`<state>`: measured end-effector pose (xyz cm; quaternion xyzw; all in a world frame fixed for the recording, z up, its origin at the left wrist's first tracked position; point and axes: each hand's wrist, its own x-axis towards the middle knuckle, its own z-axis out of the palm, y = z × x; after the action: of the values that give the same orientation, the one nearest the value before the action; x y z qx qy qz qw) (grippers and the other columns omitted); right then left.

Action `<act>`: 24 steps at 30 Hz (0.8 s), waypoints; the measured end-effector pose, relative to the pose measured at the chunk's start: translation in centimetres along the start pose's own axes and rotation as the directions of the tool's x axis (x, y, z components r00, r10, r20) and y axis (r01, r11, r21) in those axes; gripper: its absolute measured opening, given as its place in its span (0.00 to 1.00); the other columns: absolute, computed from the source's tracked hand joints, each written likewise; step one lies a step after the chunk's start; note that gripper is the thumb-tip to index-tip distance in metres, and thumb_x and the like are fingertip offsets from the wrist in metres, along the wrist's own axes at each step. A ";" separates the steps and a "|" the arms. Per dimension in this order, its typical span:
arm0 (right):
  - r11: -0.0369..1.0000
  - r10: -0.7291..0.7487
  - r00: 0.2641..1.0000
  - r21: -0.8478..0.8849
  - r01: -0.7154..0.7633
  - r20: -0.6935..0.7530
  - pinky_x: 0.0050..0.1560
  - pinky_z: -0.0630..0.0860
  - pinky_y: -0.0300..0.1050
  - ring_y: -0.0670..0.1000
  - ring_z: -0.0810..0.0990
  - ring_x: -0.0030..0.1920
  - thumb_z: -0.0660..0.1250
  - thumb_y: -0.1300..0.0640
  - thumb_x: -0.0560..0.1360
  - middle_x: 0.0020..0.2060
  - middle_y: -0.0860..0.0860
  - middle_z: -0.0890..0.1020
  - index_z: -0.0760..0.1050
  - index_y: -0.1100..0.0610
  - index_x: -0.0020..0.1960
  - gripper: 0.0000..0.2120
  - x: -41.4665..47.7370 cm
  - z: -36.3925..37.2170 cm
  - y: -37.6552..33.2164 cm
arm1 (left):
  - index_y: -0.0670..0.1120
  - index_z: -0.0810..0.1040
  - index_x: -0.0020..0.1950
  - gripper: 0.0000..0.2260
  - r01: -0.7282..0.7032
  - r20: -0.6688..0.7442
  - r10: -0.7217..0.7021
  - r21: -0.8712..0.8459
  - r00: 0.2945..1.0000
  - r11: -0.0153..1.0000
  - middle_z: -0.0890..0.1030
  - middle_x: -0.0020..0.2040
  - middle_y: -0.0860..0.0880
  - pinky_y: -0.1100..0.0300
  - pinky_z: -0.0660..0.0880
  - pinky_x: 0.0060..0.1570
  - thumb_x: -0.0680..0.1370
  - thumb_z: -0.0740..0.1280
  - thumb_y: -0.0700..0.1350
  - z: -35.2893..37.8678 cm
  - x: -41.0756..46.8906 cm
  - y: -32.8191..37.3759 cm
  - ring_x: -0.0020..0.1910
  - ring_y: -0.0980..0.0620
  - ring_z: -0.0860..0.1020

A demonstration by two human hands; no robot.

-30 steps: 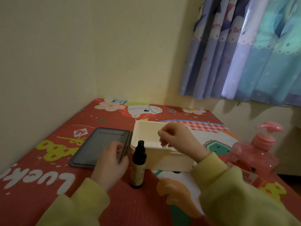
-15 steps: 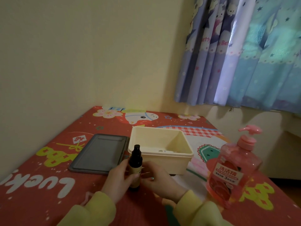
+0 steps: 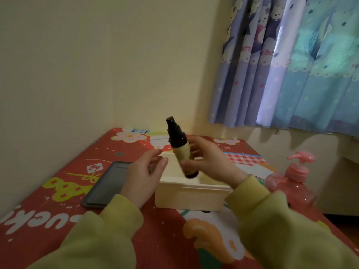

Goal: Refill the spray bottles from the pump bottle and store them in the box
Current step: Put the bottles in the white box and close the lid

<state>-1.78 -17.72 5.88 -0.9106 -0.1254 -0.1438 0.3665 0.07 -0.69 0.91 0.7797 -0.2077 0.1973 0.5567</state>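
The right hand (image 3: 206, 162) had the spray bottle (image 3: 179, 150) up in the air, directly above the cream box (image 3: 192, 195), fingers wrapped round the lower half of it. The bottle leaned, its dark spray head tipped up and to the left of the box, its base hanging just over the box's open mouth. The left hand (image 3: 143, 177) hovered at the box's left edge, fingers loosely spread and holding nothing, close to the bottle but not touching it.

By the look of it, this was the opening step: the bottle was up and its spray head was on, so the head wanted unscrewing before any refill. That called for the free hand to pinch the dark top and twist while the other hand kept the body steady. The pump bottle (image 3: 291, 189), pink, stood to the right of the box, well apart from the hands and untouched.

The spray bottle was slim and dark brown, with a pale yellowish label round its middle and a black nozzle on top; whether any liquid was inside could not be told in that dim light. A flat dark lid (image 3: 106, 183) lay to the left of the box, on the red patterned mat (image 3: 48, 210).
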 end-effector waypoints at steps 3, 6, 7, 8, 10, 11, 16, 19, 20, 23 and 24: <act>0.990 0.044 0.999 -0.136 -0.041 0.018 0.55 0.77 0.47 0.53 0.78 0.51 0.73 0.61 0.69 0.52 0.52 0.78 0.71 0.57 0.62 0.23 3.0 -2.1 0.8 | 0.43 0.71 0.67 0.19 -0.012 0.149 -0.036 0.308 0.988 0.951 0.74 0.65 0.48 0.66 0.66 0.59 0.77 0.64 0.47 0.2 1.7 -2.0 0.63 0.51 0.72; 0.930 0.139 0.985 -0.356 -0.093 0.105 0.53 0.76 0.46 0.53 0.77 0.52 0.72 0.61 0.70 0.53 0.53 0.78 0.70 0.56 0.63 0.23 5.2 -2.2 2.8 | 0.46 0.66 0.71 0.25 -0.067 0.392 -0.146 0.480 0.908 0.875 0.66 0.72 0.48 0.60 0.62 0.66 0.77 0.63 0.54 0.6 2.6 -4.1 0.70 0.51 0.65; 0.897 0.170 0.975 -0.433 -0.093 0.142 0.50 0.75 0.44 0.52 0.77 0.51 0.72 0.62 0.70 0.54 0.53 0.78 0.71 0.57 0.63 0.23 5.7 -1.8 3.6 | 0.46 0.65 0.71 0.26 -0.096 0.443 -0.169 0.517 0.881 0.851 0.66 0.72 0.48 0.60 0.63 0.65 0.76 0.63 0.56 0.8 2.8 -4.7 0.70 0.51 0.66; 0.864 0.206 0.963 -0.495 -0.096 0.172 0.49 0.73 0.42 0.52 0.76 0.51 0.71 0.63 0.70 0.54 0.54 0.78 0.71 0.57 0.63 0.22 6.1 -1.3 4.5 | 0.46 0.64 0.72 0.28 -0.120 0.481 -0.188 0.540 0.856 0.833 0.66 0.72 0.48 0.60 0.64 0.65 0.76 0.63 0.57 1.0 2.9 -5.2 0.69 0.50 0.66; 0.813 0.277 0.937 -0.571 -0.112 0.211 0.49 0.71 0.43 0.54 0.75 0.52 0.69 0.65 0.71 0.55 0.56 0.78 0.71 0.58 0.62 0.21 6.7 -0.2 6.5 | 0.45 0.60 0.73 0.31 -0.131 0.518 -0.230 0.569 0.824 0.811 0.62 0.75 0.47 0.59 0.62 0.68 0.75 0.65 0.56 1.4 2.8 -6.0 0.72 0.49 0.63; 0.791 0.320 0.921 -0.597 -0.130 0.223 0.50 0.72 0.43 0.54 0.75 0.52 0.69 0.65 0.71 0.56 0.56 0.78 0.71 0.57 0.62 0.21 6.9 0.4 7.6 | 0.45 0.58 0.74 0.32 -0.135 0.519 -0.243 0.587 0.820 0.798 0.58 0.76 0.47 0.58 0.60 0.70 0.75 0.66 0.55 1.5 2.8 -6.3 0.73 0.49 0.60; 0.668 0.435 0.873 -0.730 -0.147 0.221 0.56 0.74 0.47 0.52 0.76 0.52 0.68 0.59 0.70 0.52 0.50 0.78 0.73 0.49 0.59 0.18 7.3 2.8 12.1 | 0.44 0.65 0.70 0.26 -0.170 0.491 -0.203 0.612 0.847 0.773 0.63 0.74 0.46 0.59 0.62 0.66 0.75 0.67 0.49 1.8 2.9 -6.2 0.71 0.49 0.65; 0.674 0.488 0.840 -0.714 -0.190 0.237 0.55 0.71 0.44 0.53 0.75 0.53 0.65 0.61 0.73 0.53 0.52 0.77 0.73 0.52 0.59 0.15 7.4 3.9 13.3 | 0.40 0.69 0.67 0.23 -0.160 0.473 -0.184 0.596 0.861 0.787 0.69 0.69 0.44 0.58 0.65 0.62 0.75 0.68 0.48 1.8 2.9 -6.0 0.67 0.48 0.68; 0.676 0.501 0.829 -0.711 -0.195 0.249 0.55 0.71 0.44 0.54 0.75 0.53 0.64 0.61 0.73 0.54 0.53 0.77 0.73 0.53 0.59 0.15 7.5 4.3 13.6 | 0.40 0.70 0.66 0.23 -0.155 0.466 -0.179 0.591 0.867 0.792 0.70 0.69 0.44 0.58 0.65 0.62 0.74 0.68 0.47 1.8 2.8 -6.2 0.67 0.48 0.69; 0.670 0.543 0.794 -0.711 -0.213 0.273 0.57 0.70 0.44 0.54 0.75 0.53 0.62 0.60 0.76 0.56 0.55 0.77 0.72 0.56 0.61 0.14 7.6 4.7 13.9 | 0.40 0.71 0.66 0.23 -0.154 0.457 -0.166 0.583 0.874 0.797 0.70 0.68 0.45 0.59 0.65 0.61 0.74 0.68 0.47 1.8 2.8 -6.4 0.66 0.49 0.70; 0.666 0.552 0.784 -0.715 -0.212 0.282 0.57 0.70 0.44 0.54 0.74 0.52 0.61 0.60 0.77 0.57 0.55 0.76 0.72 0.56 0.62 0.14 7.7 4.8 14.1 | 0.40 0.71 0.65 0.23 -0.154 0.456 -0.163 0.581 0.875 0.799 0.71 0.68 0.45 0.59 0.66 0.61 0.74 0.69 0.47 1.8 2.8 -6.4 0.66 0.49 0.70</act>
<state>10.91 -23.20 -3.59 -0.9898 0.0475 0.1339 0.0078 6.02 -0.78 -3.21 0.9396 -0.2650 0.0500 0.2109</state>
